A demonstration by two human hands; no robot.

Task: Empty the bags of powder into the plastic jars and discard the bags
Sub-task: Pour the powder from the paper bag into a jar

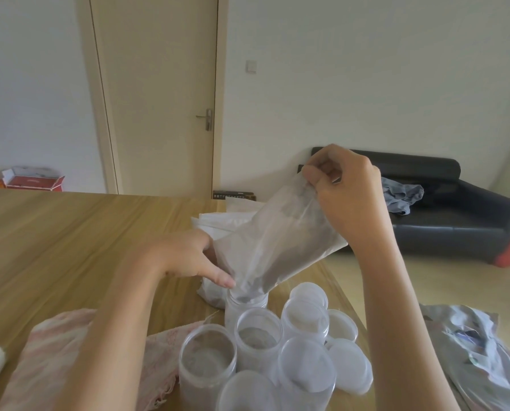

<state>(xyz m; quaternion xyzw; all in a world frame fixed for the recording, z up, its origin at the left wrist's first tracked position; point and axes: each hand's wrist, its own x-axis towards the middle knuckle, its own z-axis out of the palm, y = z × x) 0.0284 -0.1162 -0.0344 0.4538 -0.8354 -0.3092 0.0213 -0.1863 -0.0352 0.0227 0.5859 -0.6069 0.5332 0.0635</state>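
Note:
A clear plastic bag [280,241] with dark powder hangs tilted, mouth down, in the neck of a plastic jar [242,307] on the wooden table [70,232]. My right hand [348,197] pinches the bag's raised bottom end. My left hand [194,256] grips the bag's lower end just above the jar's rim. Several more clear jars stand in front: one [208,360] and another [258,336] hold some powder. White lids [350,366] lie beside them.
More white bags [227,218] lie behind the jar on the table. A pink cloth [55,351] covers the near left. Crumpled packaging [479,351] sits at the right. The table's right edge drops to the floor by a black sofa [443,209].

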